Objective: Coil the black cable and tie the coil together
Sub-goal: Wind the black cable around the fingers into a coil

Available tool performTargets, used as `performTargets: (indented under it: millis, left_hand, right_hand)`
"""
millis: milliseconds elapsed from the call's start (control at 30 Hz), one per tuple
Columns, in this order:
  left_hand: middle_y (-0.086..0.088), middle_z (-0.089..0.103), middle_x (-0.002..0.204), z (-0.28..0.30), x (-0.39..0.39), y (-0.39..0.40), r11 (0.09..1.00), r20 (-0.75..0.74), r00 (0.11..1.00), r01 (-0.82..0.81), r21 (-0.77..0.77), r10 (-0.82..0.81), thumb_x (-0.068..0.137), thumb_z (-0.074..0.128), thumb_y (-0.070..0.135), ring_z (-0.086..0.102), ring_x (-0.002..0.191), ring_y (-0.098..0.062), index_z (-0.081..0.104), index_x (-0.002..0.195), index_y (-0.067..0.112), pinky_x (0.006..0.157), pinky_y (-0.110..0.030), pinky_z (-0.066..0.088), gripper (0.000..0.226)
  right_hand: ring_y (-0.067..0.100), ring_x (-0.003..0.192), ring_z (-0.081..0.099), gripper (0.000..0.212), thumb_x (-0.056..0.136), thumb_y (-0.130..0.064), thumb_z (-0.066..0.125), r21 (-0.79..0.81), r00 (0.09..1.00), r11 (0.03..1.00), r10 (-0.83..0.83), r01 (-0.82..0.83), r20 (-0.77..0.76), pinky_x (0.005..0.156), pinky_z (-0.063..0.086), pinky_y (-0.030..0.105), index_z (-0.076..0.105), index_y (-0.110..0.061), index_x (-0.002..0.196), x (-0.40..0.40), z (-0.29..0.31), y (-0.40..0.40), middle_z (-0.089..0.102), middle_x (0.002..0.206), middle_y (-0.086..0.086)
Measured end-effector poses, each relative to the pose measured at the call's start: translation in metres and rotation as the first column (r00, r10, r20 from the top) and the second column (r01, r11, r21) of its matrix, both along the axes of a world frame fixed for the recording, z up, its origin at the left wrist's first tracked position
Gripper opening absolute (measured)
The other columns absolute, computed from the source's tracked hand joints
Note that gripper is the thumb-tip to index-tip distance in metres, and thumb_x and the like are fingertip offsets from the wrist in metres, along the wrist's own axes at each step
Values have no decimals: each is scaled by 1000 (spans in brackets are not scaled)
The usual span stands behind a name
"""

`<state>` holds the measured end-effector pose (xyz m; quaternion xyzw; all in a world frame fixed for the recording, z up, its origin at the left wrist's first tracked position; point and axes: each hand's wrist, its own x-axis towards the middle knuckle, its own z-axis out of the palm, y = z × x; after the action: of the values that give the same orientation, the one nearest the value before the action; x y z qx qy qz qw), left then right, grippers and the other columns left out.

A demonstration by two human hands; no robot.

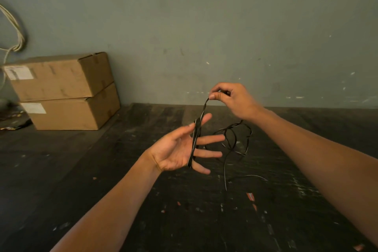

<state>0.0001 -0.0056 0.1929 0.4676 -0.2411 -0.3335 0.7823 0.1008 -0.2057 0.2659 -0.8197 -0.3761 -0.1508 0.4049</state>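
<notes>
Held up over the dark scuffed surface (143, 200): thin black flat cable (194, 139), wound in a few turns across the spread, straight fingers (210, 154) of the left hand (180, 149), palm up, nothing curled round it. Turns packed into a narrow band running nearly upright across the fingers, from near the little finger up to the forefinger tip. From the top of that band, one strand rising up and to the right into the right hand (233, 99), pinched there between thumb and forefinger, grip clamped on the cable. Right hand higher and farther out than the left, so the free strand lies along the band's own long axis. Rest of the cable hanging from under the right hand in loose tangled loops (235, 137) just right of the left fingers, with a tail trailing down onto the surface. Next wrap judged to belong to the right hand, carrying the strand round the left fingers; slack loops likely to snag. Two stacked brown cardboard boxes (65, 90) far left against the grey-green wall (204, 26), each with a white label (19, 72), print too blurred to read; no brand legible anywhere.
</notes>
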Motion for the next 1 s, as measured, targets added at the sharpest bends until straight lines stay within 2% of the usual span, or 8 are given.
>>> performTargets:
  millis: [100, 200, 300, 367, 433, 700, 867, 1000]
  left_hand:
    - [-17, 29, 159, 11, -2, -5, 999, 45, 999, 23, -41, -21, 100, 38, 43, 23, 142, -53, 33, 148, 47, 99, -76, 24, 49]
    - [-16, 30, 158, 24, 0, -8, 996, 86, 996, -6, -90, 14, 100, 33, 44, 25, 141, -52, 37, 145, 47, 99, -79, 20, 46]
    - [-16, 33, 157, 32, 6, -13, 994, 81, 995, -48, -98, 56, 99, 35, 43, 28, 139, -53, 38, 146, 46, 96, -77, 27, 47]
    - [-17, 33, 157, 33, 10, -15, 992, 58, 996, -60, -114, 67, 99, 38, 42, 29, 139, -54, 39, 146, 45, 95, -76, 27, 47]
    - [-18, 33, 157, 33, 14, -16, 989, 39, 996, -71, -131, 76, 99, 39, 42, 29, 139, -55, 40, 145, 46, 95, -76, 28, 46]
    - [-17, 43, 152, 33, 27, -6, 945, -3, 964, -263, -192, 267, 95, 47, 42, 39, 134, -53, 46, 141, 46, 91, -78, 31, 46]
    - [-15, 43, 152, 21, 33, -3, 923, -17, 928, -373, -96, 373, 95, 44, 44, 43, 133, -50, 49, 138, 49, 88, -77, 39, 44]
    - [-9, 44, 151, 13, 38, 0, 901, 48, 905, -425, 84, 422, 95, 44, 46, 33, 139, -48, 53, 134, 51, 100, -82, 21, 40]
  right_hand:
    - [15, 92, 66, 15, 95, -20, 56, -27, 992, 999, 36, -40, -121, 85, 51, 33, 70, -14, 98, 0, -25, -3, 72, 96, 4]
    - [2, 81, 65, 20, 97, -7, 50, -58, 967, 992, 93, -109, -235, 74, 50, 27, 67, -17, 90, -16, -66, -3, 69, 89, 0]
    - [9, 75, 66, 31, 98, -1, 44, 34, 898, 979, 199, -202, -392, 67, 51, 25, 62, -25, 91, -41, -95, 8, 67, 82, 1]
    - [5, 61, 61, 26, 101, -6, 41, 138, 826, 958, 286, -251, -486, 54, 45, 16, 63, -19, 97, -60, -105, 17, 65, 73, -8]
    - [19, 54, 48, 23, 103, -26, 41, 67, 809, 971, 228, -229, -542, 47, 39, 23, 63, -19, 102, -72, -110, 23, 54, 66, -1]
    - [4, 53, 49, 22, 102, -32, 41, -155, 778, 921, 202, -357, -594, 57, 47, 26, 62, -25, 104, -106, -110, 15, 50, 62, -8]
    - [-4, 53, 56, 24, 101, -30, 44, -306, 877, 892, 171, -331, -448, 56, 44, 15, 66, -21, 106, -108, -80, 10, 59, 61, -17]
    - [8, 66, 64, 21, 99, -35, 47, -575, 978, 796, 99, -189, -185, 67, 50, 30, 67, -27, 95, -99, -48, 0, 66, 73, -7]
